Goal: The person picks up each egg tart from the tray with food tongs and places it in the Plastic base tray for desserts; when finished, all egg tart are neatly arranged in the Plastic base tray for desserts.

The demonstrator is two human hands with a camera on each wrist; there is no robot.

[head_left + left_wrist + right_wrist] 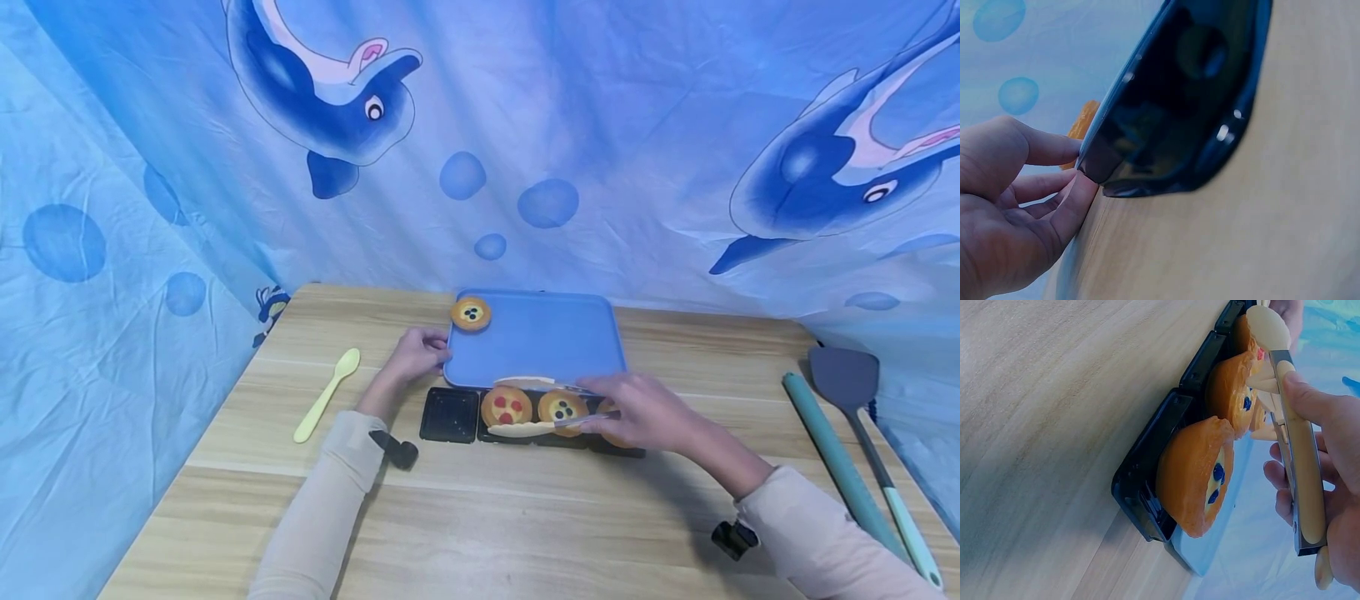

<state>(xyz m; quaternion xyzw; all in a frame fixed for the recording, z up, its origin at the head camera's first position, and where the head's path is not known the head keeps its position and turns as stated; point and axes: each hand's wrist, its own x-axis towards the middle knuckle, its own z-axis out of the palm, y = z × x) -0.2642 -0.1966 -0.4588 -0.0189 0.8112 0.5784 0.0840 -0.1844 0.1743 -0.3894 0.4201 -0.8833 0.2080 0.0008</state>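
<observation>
My left hand (417, 353) pinches the left edge of a blue tray (540, 337) between thumb and fingers. On that tray's far left corner sits an egg tart (471, 314) with dark berries. My right hand (637, 408) grips cream-tipped metal tongs (1305, 469), whose spread tips lie on either side of a red-topped tart (507, 407). That tart rests in a black compartmented tray (450, 415) in front of the blue one. To its right are a berry tart (561, 408) and another berry tart (1194, 478), partly hidden by my right hand in the head view. The leftmost compartment holds no tart.
A pale yellow spoon (327, 396) lies to the left on the wooden table (450, 533). At the right lie a teal rolling pin (840, 458) and a grey-headed spatula (846, 377). A blue dolphin-print curtain (622, 125) hangs behind the table.
</observation>
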